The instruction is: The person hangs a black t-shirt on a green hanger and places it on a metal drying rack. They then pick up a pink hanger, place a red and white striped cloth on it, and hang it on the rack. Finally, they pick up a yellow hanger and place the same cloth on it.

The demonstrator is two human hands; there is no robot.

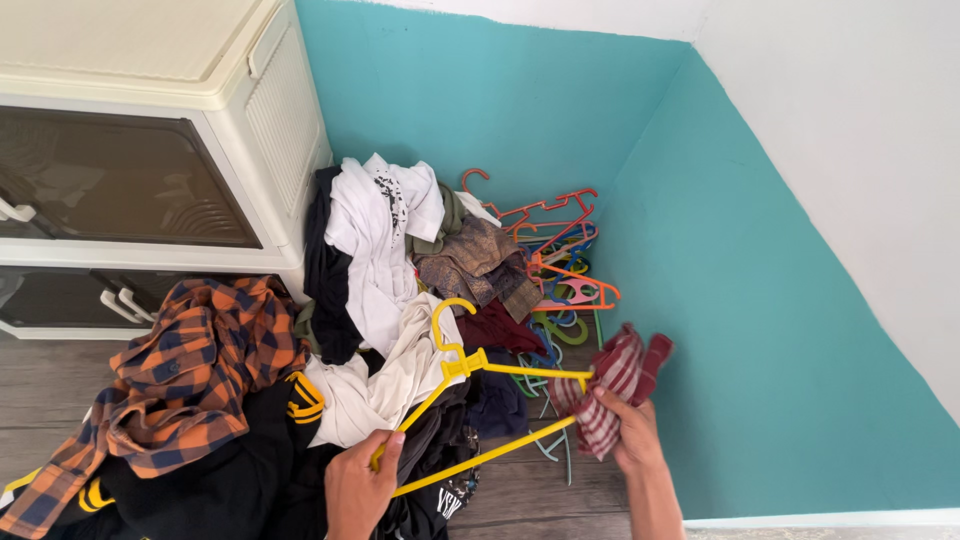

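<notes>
Left hand closed on yellow hanger's near-left corner, right hand gripping red checked cloth at hanger's right end

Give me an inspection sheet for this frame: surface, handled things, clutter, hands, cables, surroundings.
Surface: grey wood-look floor.
Handled things: yellow hanger; red checked cloth at its right end.
Clutter: clothes pile, orange plaid shirt, coloured hangers in the corner.
Hands: left hand grips the hanger's left end; right hand holds the cloth.
Cables: nothing seen.
Surroundings: cream cabinet, teal wall.
</notes>
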